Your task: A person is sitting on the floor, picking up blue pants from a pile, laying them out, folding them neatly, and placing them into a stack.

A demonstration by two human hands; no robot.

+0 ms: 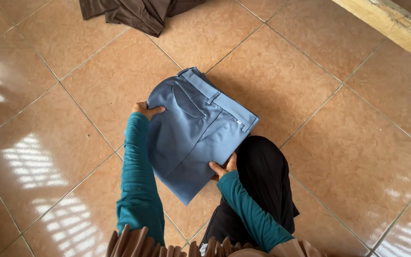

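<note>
A folded pair of blue trousers (193, 131) is held just above the tiled floor, waistband and back pocket facing up. My left hand (146, 110) grips its left edge, thumb on top. At the lower right edge my right hand (223, 168) holds the fabric from beneath, fingers curled against it. Both arms wear teal sleeves. Part of the bundle rests against my knee, which is covered in black cloth (262, 176).
A dark brown garment (139, 12) lies crumpled on the tan floor tiles (310, 71) at the top. A pale wooden ledge (396, 26) runs across the top right corner. Bright window reflections show on the tiles at left.
</note>
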